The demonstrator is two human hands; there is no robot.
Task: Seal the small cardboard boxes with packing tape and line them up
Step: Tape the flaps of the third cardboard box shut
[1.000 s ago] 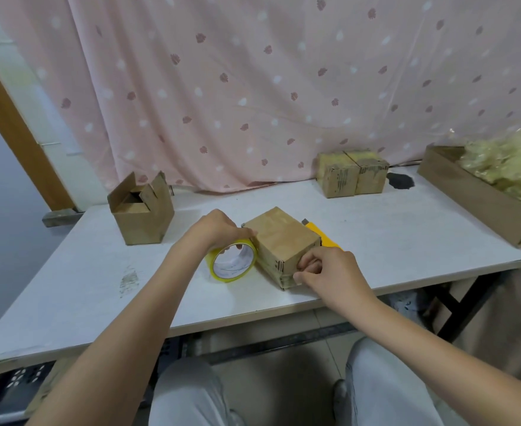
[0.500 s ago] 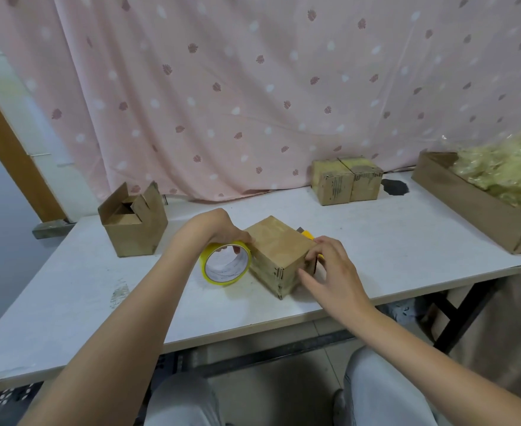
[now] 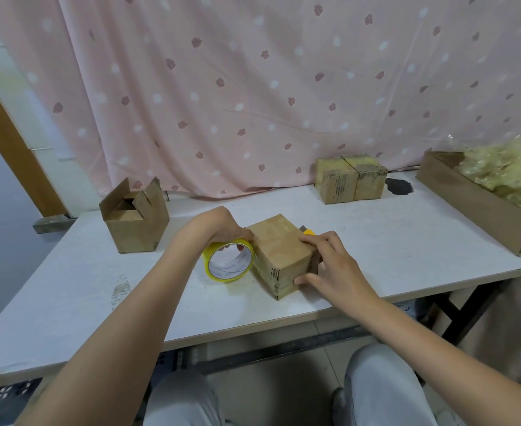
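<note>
Box (image 3: 279, 252): near centre of table (image 3: 407, 241), top flaps closed. Left hand (image 3: 219, 227) grips tape roll (image 3: 229, 262), touching the box's left side. Right hand (image 3: 330, 265) braces the right side, fingers relaxed. Two boxes (image 3: 350, 182) far right; open box (image 3: 134, 221) far left. Risk, we judge: crooked tape if the box slides.

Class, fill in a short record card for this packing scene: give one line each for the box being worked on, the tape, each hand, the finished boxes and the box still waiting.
Box in work: closed small brown cardboard box, on the white table
Tape: yellow-rimmed roll of packing tape, upright against the box's left side
Left hand: grip on the roll's top
Right hand: fingers spread on the box's right side
Finished: two taped cardboard boxes side by side, touching, at the curtain
Waiting: open-flapped cardboard box, far left
</note>
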